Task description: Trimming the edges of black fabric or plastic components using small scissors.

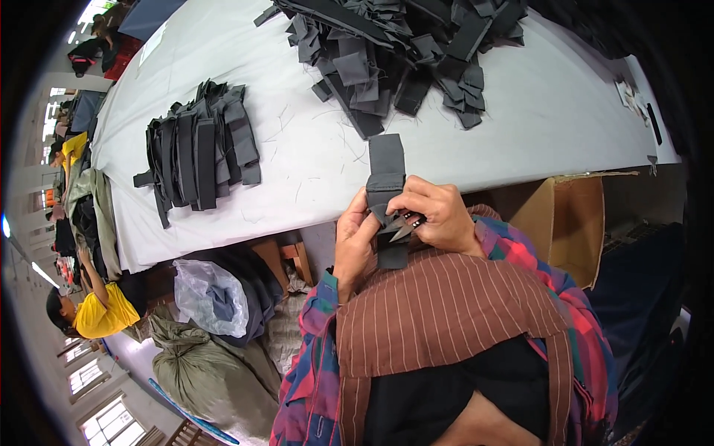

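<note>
At the near edge of the white table, a dark grey fabric strip (387, 160) with a stitched seam across it is stretched between my hands. My left hand (354, 236) pinches its left side between thumb and fingers. Small thread snips (404, 230) with pointed metal blades sit in my right hand (435, 212), blades directed down and left. Fingers of that same hand also press on the fabric. The strip's upper end lies over the table edge, and its lower part hangs in front of my brown striped apron.
A neat stack of dark strips (201, 149) lies left on the white table (297, 178); a loose heap (401, 52) lies farther back. A cardboard box (569, 230) stands under the right side. Sacks (216, 379) fill the lower left. People in yellow shirts (108, 310) work beyond.
</note>
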Tool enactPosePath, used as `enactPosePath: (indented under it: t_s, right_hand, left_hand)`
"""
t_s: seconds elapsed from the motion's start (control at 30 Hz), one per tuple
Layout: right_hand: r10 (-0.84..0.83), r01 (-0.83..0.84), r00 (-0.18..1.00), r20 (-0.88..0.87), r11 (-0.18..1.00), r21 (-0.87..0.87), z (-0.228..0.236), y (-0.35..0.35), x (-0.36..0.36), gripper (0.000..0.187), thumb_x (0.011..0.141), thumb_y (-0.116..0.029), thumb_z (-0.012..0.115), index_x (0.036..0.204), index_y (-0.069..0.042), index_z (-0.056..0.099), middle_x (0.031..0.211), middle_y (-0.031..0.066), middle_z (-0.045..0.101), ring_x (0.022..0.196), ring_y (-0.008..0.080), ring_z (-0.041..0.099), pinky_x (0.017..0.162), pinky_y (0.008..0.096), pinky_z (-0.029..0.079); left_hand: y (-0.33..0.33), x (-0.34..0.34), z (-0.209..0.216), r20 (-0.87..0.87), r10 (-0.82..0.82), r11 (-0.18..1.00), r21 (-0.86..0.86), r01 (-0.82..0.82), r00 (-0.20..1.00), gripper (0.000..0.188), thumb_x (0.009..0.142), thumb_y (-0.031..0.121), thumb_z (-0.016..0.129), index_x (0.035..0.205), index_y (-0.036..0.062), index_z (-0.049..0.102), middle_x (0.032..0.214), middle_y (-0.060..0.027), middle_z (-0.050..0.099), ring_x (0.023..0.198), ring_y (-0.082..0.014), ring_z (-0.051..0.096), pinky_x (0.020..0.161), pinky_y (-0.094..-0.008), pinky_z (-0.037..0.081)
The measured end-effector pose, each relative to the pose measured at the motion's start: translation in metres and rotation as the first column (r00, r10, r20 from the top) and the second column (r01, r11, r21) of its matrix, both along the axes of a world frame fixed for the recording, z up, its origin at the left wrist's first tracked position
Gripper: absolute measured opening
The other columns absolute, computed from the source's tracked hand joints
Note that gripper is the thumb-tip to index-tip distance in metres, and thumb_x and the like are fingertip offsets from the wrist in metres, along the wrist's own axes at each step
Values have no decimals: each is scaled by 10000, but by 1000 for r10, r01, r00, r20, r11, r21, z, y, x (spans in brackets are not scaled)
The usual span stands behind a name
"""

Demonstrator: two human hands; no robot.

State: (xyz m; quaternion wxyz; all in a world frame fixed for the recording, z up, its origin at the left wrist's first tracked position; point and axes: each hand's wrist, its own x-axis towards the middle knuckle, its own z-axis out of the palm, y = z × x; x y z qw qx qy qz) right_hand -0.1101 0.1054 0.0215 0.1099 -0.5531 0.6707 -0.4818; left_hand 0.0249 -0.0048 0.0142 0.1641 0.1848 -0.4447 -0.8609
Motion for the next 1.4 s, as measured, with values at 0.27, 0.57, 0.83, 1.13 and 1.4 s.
enactPosePath:
  t_s: [0.27,0.57,0.83,1.13,1.4]
  right_hand:
    - [114,-115,993,42,993,22,-1,0,0,275,616,6,682,853,-131,657,776,19,578,649,221,617,525,330,475]
    - [-47,40,992,114,997,68,30,1,-31,230,723,-76,730,944,-47,674,789,74,634,692,197,618,646,289,479]
    - [-55,57,998,-21,993,104,28,-1,-31,169,714,-123,733,868,-69,692,732,51,637,671,214,608,626,314,454]
    - [-46,58,983,-176,996,66,30,3,-30,137,695,-174,757,795,-108,691,726,8,643,646,191,579,590,304,376]
    - [-78,52,896,437,996,73,24,4,-28,118,739,-62,701,854,-45,683,729,81,642,669,216,608,619,310,455]
  left_hand:
    - [7,-6,7,122,111,987,99,-123,986,292,928,117,590,1187,9,509,1038,-44,613,874,-81,589,764,-234,501]
    - [-7,2,9,175,132,991,-40,-127,976,206,883,41,636,1045,34,509,1026,-32,586,932,-82,549,829,-226,461]
    - [-5,1,5,144,105,993,-77,-94,984,281,867,12,646,1077,48,462,1060,-58,570,936,-88,560,800,-220,483]
    - [-4,3,4,133,94,996,-7,-94,987,329,871,3,636,1107,56,413,1064,-77,566,923,-85,570,744,-207,511]
    - [-2,2,2,147,121,986,-129,-102,982,238,857,2,655,1016,41,483,1001,-39,581,873,-59,552,718,-190,478]
